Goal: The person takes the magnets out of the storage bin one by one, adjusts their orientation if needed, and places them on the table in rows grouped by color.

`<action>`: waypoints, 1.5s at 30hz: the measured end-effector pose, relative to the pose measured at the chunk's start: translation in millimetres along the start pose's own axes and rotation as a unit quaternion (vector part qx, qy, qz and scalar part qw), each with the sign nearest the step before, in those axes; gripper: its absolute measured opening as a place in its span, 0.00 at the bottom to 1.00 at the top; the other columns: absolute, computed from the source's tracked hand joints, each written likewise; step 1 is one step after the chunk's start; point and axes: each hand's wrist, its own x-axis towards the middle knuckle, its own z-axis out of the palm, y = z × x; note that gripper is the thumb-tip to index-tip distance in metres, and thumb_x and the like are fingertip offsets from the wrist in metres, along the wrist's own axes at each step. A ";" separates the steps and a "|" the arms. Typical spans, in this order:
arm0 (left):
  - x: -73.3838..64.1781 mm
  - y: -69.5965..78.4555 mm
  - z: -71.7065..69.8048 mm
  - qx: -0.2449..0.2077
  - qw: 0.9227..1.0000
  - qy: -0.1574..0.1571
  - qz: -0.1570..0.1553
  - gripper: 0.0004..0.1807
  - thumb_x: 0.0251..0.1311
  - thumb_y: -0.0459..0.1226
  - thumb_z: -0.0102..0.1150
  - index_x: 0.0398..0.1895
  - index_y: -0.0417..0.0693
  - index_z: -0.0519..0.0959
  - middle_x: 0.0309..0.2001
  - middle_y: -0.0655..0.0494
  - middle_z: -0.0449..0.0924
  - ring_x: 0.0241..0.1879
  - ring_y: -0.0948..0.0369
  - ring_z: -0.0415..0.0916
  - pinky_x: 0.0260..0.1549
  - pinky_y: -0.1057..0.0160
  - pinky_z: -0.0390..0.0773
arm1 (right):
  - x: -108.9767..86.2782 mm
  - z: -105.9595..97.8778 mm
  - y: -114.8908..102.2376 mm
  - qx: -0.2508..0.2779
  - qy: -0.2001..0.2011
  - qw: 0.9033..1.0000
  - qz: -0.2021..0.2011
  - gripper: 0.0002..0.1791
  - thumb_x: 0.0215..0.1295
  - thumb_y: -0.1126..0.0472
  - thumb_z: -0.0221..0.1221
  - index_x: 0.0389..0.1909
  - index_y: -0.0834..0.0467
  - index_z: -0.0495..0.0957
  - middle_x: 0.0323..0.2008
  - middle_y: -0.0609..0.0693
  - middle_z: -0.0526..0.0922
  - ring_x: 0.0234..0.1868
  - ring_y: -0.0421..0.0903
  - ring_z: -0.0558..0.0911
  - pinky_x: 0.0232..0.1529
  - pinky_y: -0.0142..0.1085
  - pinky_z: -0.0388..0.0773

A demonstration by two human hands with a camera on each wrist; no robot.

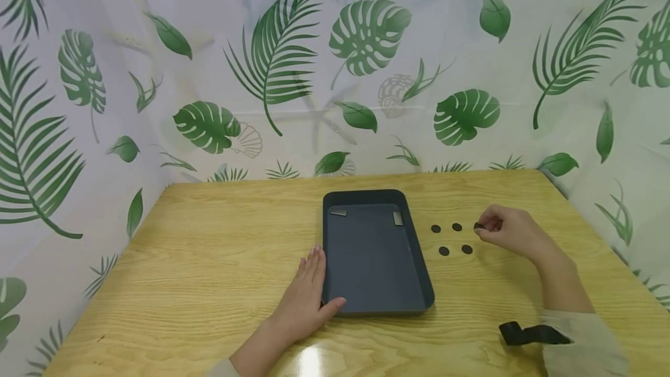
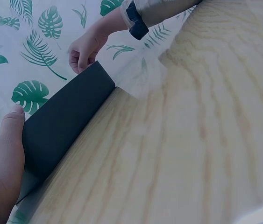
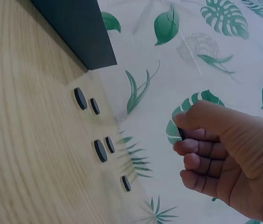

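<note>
A dark rectangular tray point(image 1: 374, 260) lies on the table. My left hand point(image 1: 310, 294) rests against its left side with straight fingers, the thumb reaching over the near rim; the left wrist view shows that thumb point(image 2: 10, 149) at the tray wall point(image 2: 66, 116). To the right of the tray, my right hand point(image 1: 510, 230) pinches a small black disc point(image 3: 181, 134) between thumb and forefinger, mostly hidden by the fingers. Several similar black discs point(image 1: 444, 251) lie on the table beside this hand, seen edge-on as thin rounds point(image 3: 100, 150) in the right wrist view.
Two small shiny rectangular pieces, one at the far left point(image 1: 338, 212) and one at the far right point(image 1: 398, 218), show inside the tray. A black strap point(image 1: 534, 333) hangs at the right sleeve. Behind the wooden table point(image 1: 230, 237) stands a leaf-patterned backdrop point(image 1: 293, 150).
</note>
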 end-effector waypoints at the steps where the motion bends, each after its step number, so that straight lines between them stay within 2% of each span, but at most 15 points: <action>1: 0.1 -0.2 -0.4 0.000 1.000 0.001 0.001 0.48 0.66 0.55 0.47 0.72 0.30 0.39 0.74 0.36 0.34 0.74 0.49 0.33 0.70 0.48 0.43 | 0.1 -0.5 1.8 -0.003 -0.003 1.000 0.005 0.09 0.59 0.60 0.62 0.34 0.62 0.77 0.28 0.50 0.78 0.30 0.43 0.75 0.28 0.35 0.73; 7: -0.2 -0.9 -0.8 0.003 1.000 0.001 -0.002 0.48 0.66 0.56 0.46 0.72 0.30 0.39 0.74 0.37 0.34 0.74 0.50 0.32 0.70 0.49 0.42 | -0.3 -0.3 14.5 -0.011 -0.029 0.999 0.031 0.12 0.59 0.59 0.62 0.35 0.64 0.76 0.30 0.52 0.78 0.31 0.44 0.75 0.29 0.37 0.73; 18: -1.3 0.0 -1.0 0.003 1.000 -0.003 -0.005 0.48 0.67 0.56 0.45 0.72 0.30 0.39 0.74 0.37 0.34 0.74 0.50 0.32 0.71 0.49 0.41 | 2.1 8.3 35.3 -0.024 -0.062 0.997 0.050 0.12 0.58 0.58 0.62 0.31 0.65 0.77 0.28 0.52 0.79 0.28 0.44 0.74 0.27 0.37 0.71; 26: -1.0 -0.9 -1.2 0.012 1.000 0.000 0.000 0.48 0.67 0.57 0.44 0.72 0.29 0.40 0.74 0.36 0.35 0.74 0.48 0.34 0.70 0.49 0.42 | 1.2 16.3 40.6 -0.030 -0.091 0.994 0.056 0.10 0.57 0.61 0.62 0.29 0.66 0.76 0.25 0.51 0.78 0.24 0.43 0.73 0.26 0.36 0.70; 41: -1.3 0.7 -2.8 0.013 1.000 -0.004 -0.002 0.48 0.67 0.56 0.45 0.72 0.29 0.40 0.74 0.36 0.35 0.74 0.48 0.33 0.70 0.49 0.42 | -0.2 16.7 43.3 -0.012 -0.089 0.994 0.062 0.10 0.57 0.62 0.62 0.31 0.66 0.76 0.26 0.50 0.77 0.26 0.43 0.72 0.26 0.36 0.70; 45: -1.1 1.4 -3.4 0.012 1.000 -0.008 -0.004 0.48 0.67 0.56 0.45 0.72 0.29 0.40 0.74 0.37 0.34 0.74 0.49 0.32 0.71 0.49 0.41 | -0.6 14.3 40.7 -0.009 -0.075 0.995 0.061 0.12 0.59 0.60 0.62 0.34 0.67 0.77 0.28 0.52 0.78 0.28 0.44 0.74 0.27 0.36 0.72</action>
